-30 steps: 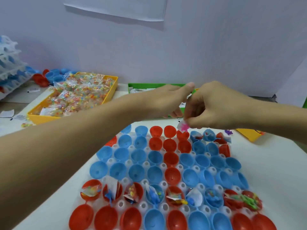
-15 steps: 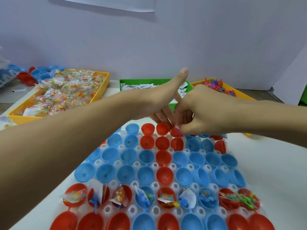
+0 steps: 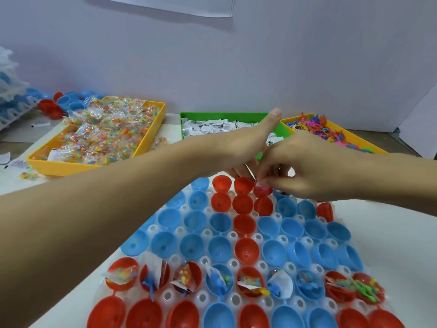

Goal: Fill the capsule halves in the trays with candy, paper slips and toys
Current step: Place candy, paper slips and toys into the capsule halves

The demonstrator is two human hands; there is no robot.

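Right hand (image 3: 314, 171) reaches in from 3 o'clock, fingers curled down, fingertips pinching something small and pink over a red capsule half (image 3: 263, 191) in the far row of the tray; too small to say what it is. Left hand (image 3: 246, 147) crosses in from 8 o'clock and meets the right hand at the same spot: thumb sticks up straight, the other fingers point down behind the right hand's knuckles, mostly hidden, so cannot tell if they grip anything. The two hands touch. Below them, the clear tray (image 3: 233, 235) sits on the white table (image 3: 387, 235), packed with red and blue capsule halves, open side up. Far and middle rows look bare inside apart from that pink bit. The filled row (image 3: 246, 279) at 6 o'clock, second from the near edge, has candy packets, white paper slips and small toys in each half: blue figures in several, green ones in the two red halves at the right end. Nearest row is bare inside. Past the hands, three bins along the wall: yellow bin of candy packets (image 3: 104, 131) at 10 o'clock, green bin of paper slips (image 3: 208, 125) at 12 o'clock, partly behind the left hand, and yellow bin of toys (image 3: 331, 131) at 1 o'clock, mostly pink and orange pieces. A few loose candy packets (image 3: 28, 175) lie on the table just beside the candy bin. Loose red and blue capsule halves (image 3: 61, 104) are piled at 10 o'clock further back, next to stacked clear trays (image 3: 11, 91) at the left edge.
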